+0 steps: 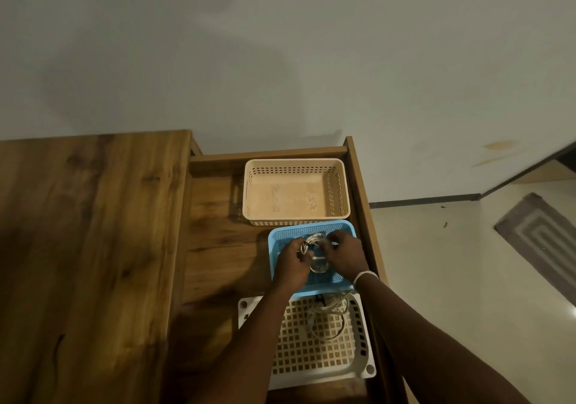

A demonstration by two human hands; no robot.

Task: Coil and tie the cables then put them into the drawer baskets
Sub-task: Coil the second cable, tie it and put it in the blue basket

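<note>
A pale braided cable coil (318, 261) sits over the blue basket (311, 227) in the open wooden drawer (218, 238). My left hand (292, 261) grips the coil's left side, fingers curled round it. My right hand (346, 255) holds its right side from above; a white band circles that wrist. A second white cable (327, 319) lies loosely looped in the white grid basket (363, 369) nearest me. The beige basket (296, 163) at the back of the drawer holds nothing.
A wooden tabletop (93, 232) runs along the left of the drawer. To the right lie a pale tiled floor and a grey mat (542, 241). A plain wall fills the upper view.
</note>
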